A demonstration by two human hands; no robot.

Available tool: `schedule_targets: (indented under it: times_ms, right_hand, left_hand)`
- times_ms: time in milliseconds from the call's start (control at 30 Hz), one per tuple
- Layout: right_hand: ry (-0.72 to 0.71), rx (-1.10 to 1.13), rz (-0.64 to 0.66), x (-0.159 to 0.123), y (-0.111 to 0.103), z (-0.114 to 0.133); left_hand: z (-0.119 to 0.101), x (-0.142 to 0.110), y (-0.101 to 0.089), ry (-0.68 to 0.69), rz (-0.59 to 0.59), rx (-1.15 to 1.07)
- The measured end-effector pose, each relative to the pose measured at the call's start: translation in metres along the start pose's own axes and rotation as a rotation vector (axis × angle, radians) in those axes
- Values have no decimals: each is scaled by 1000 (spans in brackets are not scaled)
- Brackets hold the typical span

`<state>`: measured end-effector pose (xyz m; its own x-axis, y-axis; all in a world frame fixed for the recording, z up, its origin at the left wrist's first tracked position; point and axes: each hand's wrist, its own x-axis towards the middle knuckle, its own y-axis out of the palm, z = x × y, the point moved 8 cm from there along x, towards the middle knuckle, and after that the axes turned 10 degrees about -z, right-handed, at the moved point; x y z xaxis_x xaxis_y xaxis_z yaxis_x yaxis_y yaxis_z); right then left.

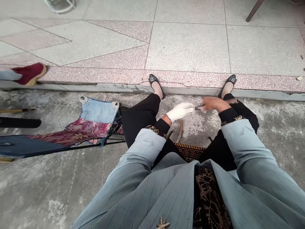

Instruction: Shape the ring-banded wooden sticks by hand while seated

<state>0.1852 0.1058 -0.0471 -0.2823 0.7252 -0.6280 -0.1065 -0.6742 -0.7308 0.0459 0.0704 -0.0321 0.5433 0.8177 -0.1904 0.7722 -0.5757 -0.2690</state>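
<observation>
My left hand [182, 111], in a white glove, is closed with its fingers at one end of a short ringed grey-brown rod [198, 107]. My bare right hand [213, 104] is wrapped round the other end. A flat brownish piece [232, 101] shows just past the right hand; whether it joins the rod I cannot tell. Both hands are between my knees, above the concrete. Below the gloved hand is a bent brown stick [180, 131]. Fingertips on both hands are partly hidden.
Under me is a woven wicker edge [190, 151]. A patchwork fabric recliner [71, 132] stands close on my left. My shoes rest on a raised tiled step [188, 78]. Another person's red shoe [30, 74] is at far left. A dark furniture leg [254, 11] stands at upper right.
</observation>
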Motion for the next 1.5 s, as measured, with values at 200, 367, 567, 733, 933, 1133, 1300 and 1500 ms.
schedule_targets:
  times_ms: [200, 367, 567, 733, 933, 1133, 1300, 1500]
  right_hand:
    - [-308, 340, 529, -24, 38, 33]
    - [-381, 795, 101, -22, -18, 31]
    - [-8, 1056, -442, -8, -45, -15]
    - [75, 462, -457, -3, -42, -14]
    - [-52, 94, 67, -2, 3, 2]
    - [-390, 639, 238, -30, -5, 35]
    - [-326, 1206, -269, -27, -52, 13]
    - [-56, 1075, -396, -5, -42, -13]
  left_hand:
    - [9, 6, -12, -25, -82, 6]
    - [12, 8, -22, -44, -184, -80]
    - [6, 0, 4, -89, 13, -117]
    - [0, -1, 9, -17, 41, -13]
    - [-6, 1, -8, 71, -51, 237]
    - [4, 8, -26, 27, -193, 10]
    - [9, 6, -12, -63, -107, -194]
    - [-4, -2, 5, -18, 9, -138]
